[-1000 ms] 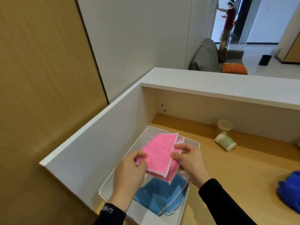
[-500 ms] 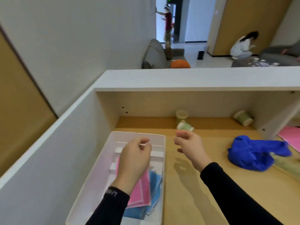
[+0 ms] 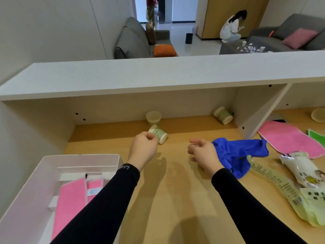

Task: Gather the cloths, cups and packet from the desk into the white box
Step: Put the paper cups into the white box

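Note:
A white box [image 3: 79, 157] sits at the desk's left front with pink cloths [image 3: 72, 199] inside. My left hand [image 3: 143, 147] hovers past the box, its curled fingertips at the base of a toppled green cup [image 3: 160, 135]; whether they grip it I cannot tell. An upright cup [image 3: 153, 118] stands just behind. My right hand [image 3: 202, 152] hangs loosely curled and holds nothing, right beside a crumpled blue cloth [image 3: 242, 152]. Another toppled cup [image 3: 223, 115] lies at the back. A pink cloth [image 3: 290, 138] and a white packet [image 3: 302, 166] lie at the right.
A white shelf [image 3: 158, 74] overhangs the back of the desk, with a slanted divider panel [image 3: 260, 110] at the right. A green cloth edge [image 3: 316, 134] and a pale green printed bag [image 3: 281, 187] lie at the right. One more cup [image 3: 318, 115] sits beyond the divider.
Both hands let go of the pink cloth, which now lies in the box. They moved right and forward, the left to the toppled cup, the right to the blue cloth.

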Available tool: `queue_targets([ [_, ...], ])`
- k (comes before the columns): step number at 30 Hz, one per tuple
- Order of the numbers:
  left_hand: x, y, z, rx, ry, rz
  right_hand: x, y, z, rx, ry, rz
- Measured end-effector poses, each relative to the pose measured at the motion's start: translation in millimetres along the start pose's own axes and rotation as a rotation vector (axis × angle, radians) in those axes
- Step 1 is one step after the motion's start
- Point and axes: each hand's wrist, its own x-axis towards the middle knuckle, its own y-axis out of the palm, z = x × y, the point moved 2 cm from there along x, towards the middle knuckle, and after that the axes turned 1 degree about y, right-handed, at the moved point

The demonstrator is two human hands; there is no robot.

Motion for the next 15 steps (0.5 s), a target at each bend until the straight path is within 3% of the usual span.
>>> queue_targets([
  [5,48,20,35,-0.177,-0.271,-0.052,53,21,3,-0.002,0.001,0.120],
  [11,88,30,44,-0.271,-0.340,-0.046,97,54,3,-0.050,0.044,0.237],
  [15,108,42,47,-0.338,-0.370,-0.060,112,54,-4,-0.053,0.080,0.220],
])
